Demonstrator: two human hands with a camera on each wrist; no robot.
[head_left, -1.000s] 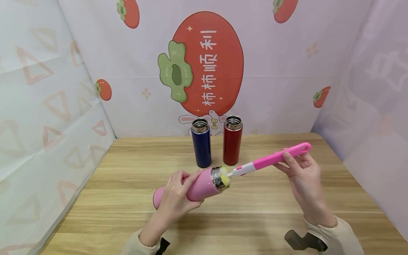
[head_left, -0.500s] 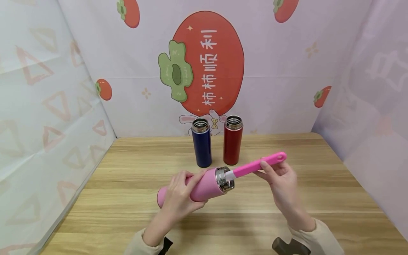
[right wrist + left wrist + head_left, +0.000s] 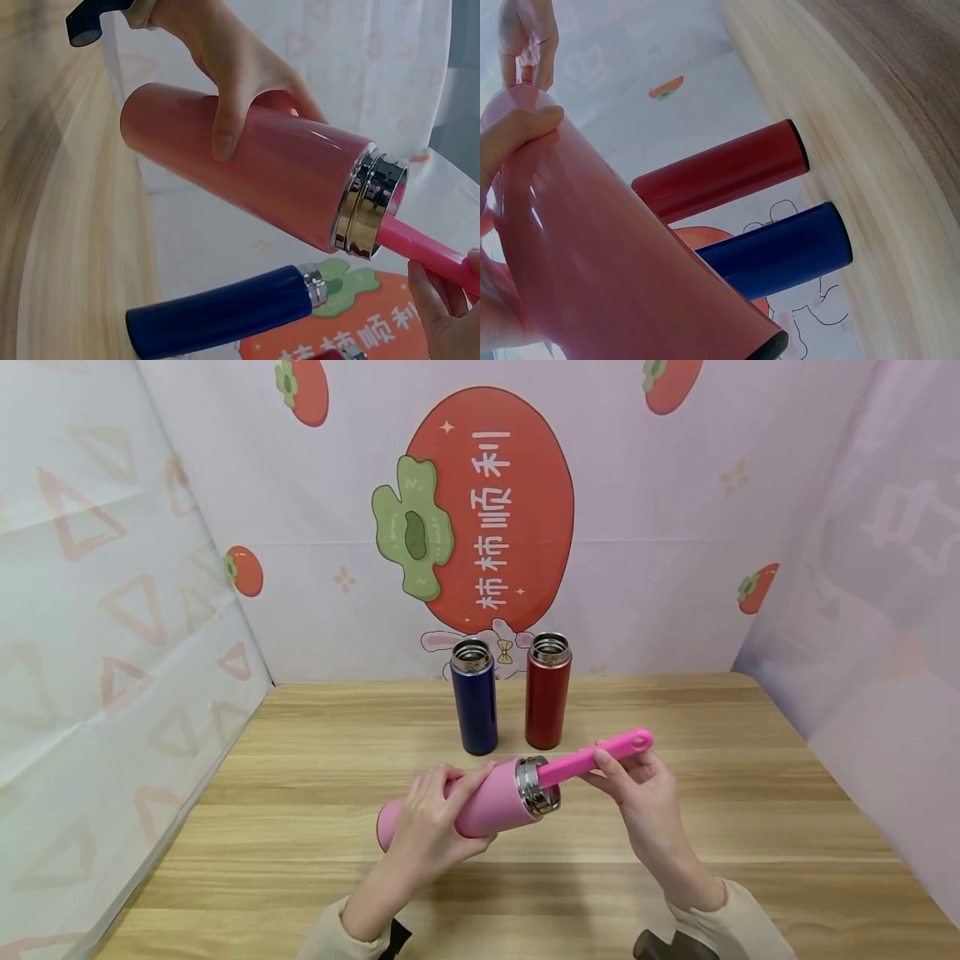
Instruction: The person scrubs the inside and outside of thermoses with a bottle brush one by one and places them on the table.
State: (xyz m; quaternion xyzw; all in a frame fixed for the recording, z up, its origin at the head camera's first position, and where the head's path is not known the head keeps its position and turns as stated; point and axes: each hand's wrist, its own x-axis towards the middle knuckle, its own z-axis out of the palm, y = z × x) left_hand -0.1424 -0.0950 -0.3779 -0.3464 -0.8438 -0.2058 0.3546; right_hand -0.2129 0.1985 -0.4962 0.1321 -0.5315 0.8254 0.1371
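Note:
My left hand [image 3: 432, 827] grips a pink thermos bottle [image 3: 495, 802] round its body, tilted with its steel mouth up to the right. With thumb and fingers my right hand [image 3: 645, 793] pinches the pink handle of a bottle brush [image 3: 592, 762]. The brush's head and white neck are hidden inside the bottle; only the handle sticks out of the mouth. In the right wrist view the handle [image 3: 424, 251] enters past the threaded steel neck [image 3: 367, 202]. The left wrist view shows the bottle's glossy side [image 3: 592, 225] under the left thumb.
Behind the hands, a blue bottle [image 3: 476, 706] and a red bottle [image 3: 547, 702] stand upright and lidless on the wooden table [image 3: 300, 777]. A printed cloth backdrop [image 3: 637, 527] rises at the table's back edge, with cloth at both sides.
My right hand has moved left and slightly down, pushing the brush from the mouth deep into the pink bottle. My left hand and the bottle have shifted slightly right.

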